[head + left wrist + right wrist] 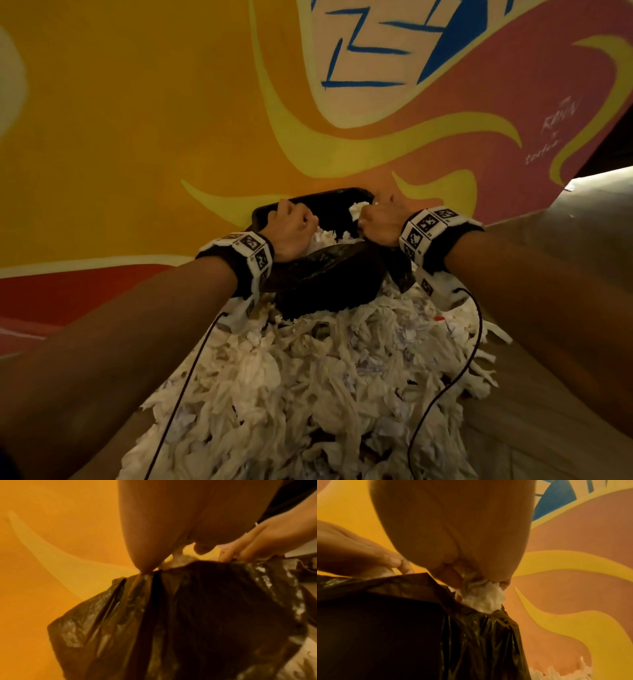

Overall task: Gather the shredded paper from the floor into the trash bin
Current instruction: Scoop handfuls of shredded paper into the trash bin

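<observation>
A black trash bin (325, 294) lined with a black plastic bag (188, 615) stands against the painted wall. White shredded paper (325, 238) shows inside its mouth. A big pile of shredded paper (308, 394) covers the floor in front of the bin. My left hand (294, 226) is curled over the bin's left rim, and pale paper (178, 559) shows between its fingers. My right hand (376, 222) grips a white clump of shreds (482, 599) just above the bag's right edge (488, 616). Both fists hide their fingertips in the head view.
A wall with an orange, yellow and pink mural (171, 120) rises right behind the bin. A grey panel (565, 219) stands at the right. Thin black cables (191, 370) hang from both wrist bands over the pile. Bare wooden floor (534, 428) lies right of the paper.
</observation>
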`<state>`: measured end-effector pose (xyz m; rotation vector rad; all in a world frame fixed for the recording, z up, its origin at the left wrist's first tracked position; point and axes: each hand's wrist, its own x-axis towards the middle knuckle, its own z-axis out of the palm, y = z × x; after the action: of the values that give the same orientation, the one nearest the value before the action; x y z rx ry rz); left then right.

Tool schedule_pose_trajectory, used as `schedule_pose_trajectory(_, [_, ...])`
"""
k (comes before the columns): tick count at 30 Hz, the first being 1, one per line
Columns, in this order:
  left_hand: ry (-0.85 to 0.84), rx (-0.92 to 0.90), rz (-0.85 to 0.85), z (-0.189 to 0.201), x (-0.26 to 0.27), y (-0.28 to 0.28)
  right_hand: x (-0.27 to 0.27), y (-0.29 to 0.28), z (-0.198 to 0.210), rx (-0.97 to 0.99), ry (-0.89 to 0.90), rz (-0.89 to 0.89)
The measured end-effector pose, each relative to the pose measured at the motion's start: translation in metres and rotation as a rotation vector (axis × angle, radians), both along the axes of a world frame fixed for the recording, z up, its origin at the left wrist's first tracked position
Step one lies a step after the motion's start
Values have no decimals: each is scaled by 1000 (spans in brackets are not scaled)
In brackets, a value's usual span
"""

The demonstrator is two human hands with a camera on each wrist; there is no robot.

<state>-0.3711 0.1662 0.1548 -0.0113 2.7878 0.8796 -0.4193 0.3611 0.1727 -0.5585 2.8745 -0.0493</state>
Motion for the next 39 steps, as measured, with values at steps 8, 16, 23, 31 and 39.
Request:
schedule_pose_trajectory(8, [30,-92,-118,6,0,-12,-23,-3,-9,-86,-107,119])
schedule_pose_trajectory(16, [-120,-184,-252,9,1,-5,-28,-2,-13,-97,-51,122])
schedule_pose_trajectory(23, [-321,-260,-161,8,1,24,-34,6,-15,-83,-108,92])
schedule_pose_trajectory(31, [-343,-255,-133,-5,-1,30,-19,-6,-29,122,-213,38])
schedule_pose_trajectory(39, [-123,-152,-216,7,1,4,-30,-5,-31,-101,-47,122])
